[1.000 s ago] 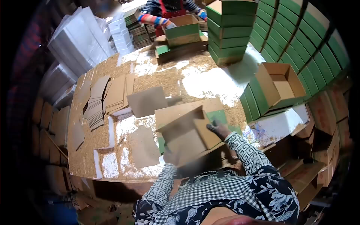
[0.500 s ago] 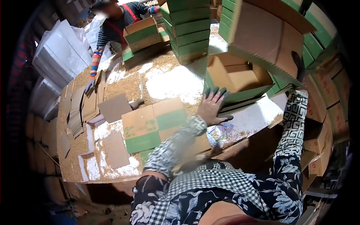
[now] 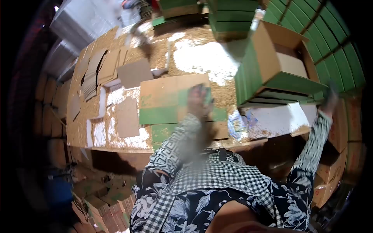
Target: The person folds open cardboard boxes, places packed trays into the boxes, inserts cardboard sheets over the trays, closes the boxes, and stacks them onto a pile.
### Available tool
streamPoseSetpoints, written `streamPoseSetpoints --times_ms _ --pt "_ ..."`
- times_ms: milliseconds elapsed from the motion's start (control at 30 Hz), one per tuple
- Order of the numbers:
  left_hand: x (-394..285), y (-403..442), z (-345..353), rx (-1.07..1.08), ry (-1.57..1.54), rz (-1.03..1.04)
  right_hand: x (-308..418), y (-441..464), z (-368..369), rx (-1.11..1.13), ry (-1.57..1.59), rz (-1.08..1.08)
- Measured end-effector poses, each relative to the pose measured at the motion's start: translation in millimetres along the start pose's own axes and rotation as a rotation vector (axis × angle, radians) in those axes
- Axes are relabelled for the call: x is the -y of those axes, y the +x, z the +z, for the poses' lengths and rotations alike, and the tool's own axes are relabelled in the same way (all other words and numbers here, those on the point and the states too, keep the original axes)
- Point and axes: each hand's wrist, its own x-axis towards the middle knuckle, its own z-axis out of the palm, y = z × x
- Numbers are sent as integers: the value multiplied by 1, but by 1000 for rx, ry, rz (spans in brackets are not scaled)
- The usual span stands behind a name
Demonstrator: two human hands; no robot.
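My left hand [image 3: 199, 101], in a dark-fingered glove, is smeared by motion over a flat, folded cardboard sheet [image 3: 161, 91] with green bands. Its fingers cannot be made out clearly. On the right, an open-topped green and brown cardboard box [image 3: 293, 77] rests upright on a stack of similar boxes. My right hand [image 3: 331, 100], also gloved and blurred, is beside the lower right corner of this stack. Whether it touches the boxes is unclear.
Loose cardboard pieces [image 3: 99, 72] and a brown panel [image 3: 135, 73] lie on the worn table [image 3: 186, 64]. Green boxes [image 3: 233, 17] are stacked at the back, more [image 3: 334, 42] at the right. White wrapped bundles [image 3: 83, 23] stand back left. A crumpled colourful wrapper [image 3: 237, 123] lies near the front edge.
The box that my right hand held tilted now sits on the stack, and that hand has come down beside it. My left hand has moved left from the stack to the flat cardboard. The view has shifted.
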Motion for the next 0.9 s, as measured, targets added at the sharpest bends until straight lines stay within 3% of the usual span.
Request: streamPoseSetpoints --times_ms 33,67,133,167,200,233,267,300,333,367,433,500,567,633,667,700,733,767,800,833,900 --pt "38 -19 -20 -84 281 -87 37 -30 22 30 -124 -145" --pt "78 -43 -37 -68 366 -380 50 -78 61 -14 -306 -306" --pt "156 -81 -67 117 560 -877 27 -142 158 169 -482 -453" --pt "188 -89 -86 247 450 -1138 -17 -172 214 388 -364 -324" --pt "220 -100 -95 242 430 -1200 -60 -202 270 581 -262 -165" --pt "229 -97 -112 241 338 -1272 -86 -214 328 545 -245 189" --pt "260 -108 -113 199 151 -1269 -139 -206 358 520 -410 204" --pt "289 -116 -111 152 -44 -1262 -235 -200 371 404 -749 -72" --pt "293 -111 -120 175 -73 -1267 -274 -193 387 420 -794 209" --pt "280 -109 -127 17 -234 -1232 -272 -198 404 407 -959 357" --pt "248 -102 -144 -275 -575 -1114 -286 -206 421 202 -851 319" --pt "264 -123 -155 -423 -808 -1134 -267 -209 410 284 -398 390" --pt "234 -113 -200 -429 -1044 -910 -220 -205 386 405 -26 293" --pt "224 -89 -235 -345 -1075 -682 -141 -208 413 205 183 436" --pt "218 -75 -249 -327 -1067 -561 -145 -199 411 151 -82 278" --pt "210 -61 -263 -311 -1062 -441 -128 -197 425 170 -174 300" --pt "202 -45 -266 -367 -901 -478 -111 -196 438 193 -266 321" --pt "191 -33 -269 -421 -736 -521 -124 -202 452 -34 -108 345" --pt "230 -46 -258 -440 -740 -582 -114 -219 466 -103 46 188" --pt "267 -62 -249 -463 -743 -639 -102 -238 461 77 3 2" --pt "255 -62 -268 -580 -776 -703 -48 -294 472 237 62 -132"
